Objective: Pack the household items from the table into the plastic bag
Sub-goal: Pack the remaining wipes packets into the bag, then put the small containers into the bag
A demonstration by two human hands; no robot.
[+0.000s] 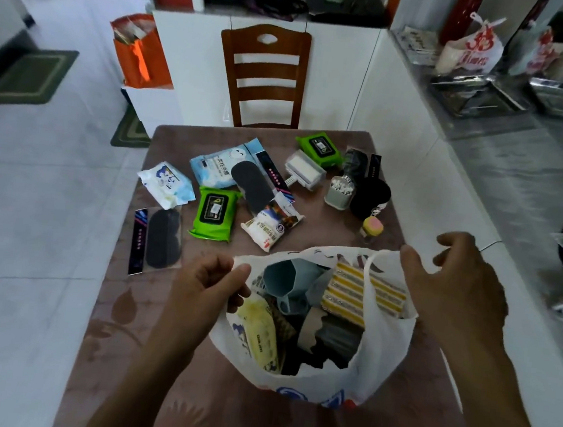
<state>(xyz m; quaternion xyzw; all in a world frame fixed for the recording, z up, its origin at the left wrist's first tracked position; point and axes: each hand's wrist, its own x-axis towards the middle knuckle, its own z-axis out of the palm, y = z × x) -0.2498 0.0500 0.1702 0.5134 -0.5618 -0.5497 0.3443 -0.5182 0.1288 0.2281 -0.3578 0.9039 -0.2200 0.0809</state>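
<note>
Head view: left hand (213, 284) and right hand (452, 281) pinch opposite rims of the plastic bag (387, 354) — mouth wide, near table (161, 305) edge.

bag (378, 370) near table (146, 320) edge | wipes pack (213, 217) behind | chair (264, 74) beyond table

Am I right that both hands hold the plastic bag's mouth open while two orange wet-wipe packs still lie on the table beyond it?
Not quite: the two wet-wipe packs are green, not orange, as the head view shows. The rest stands: the left hand and right hand hold the plastic bag's mouth open, and both packs lie on the table beyond it.
</note>
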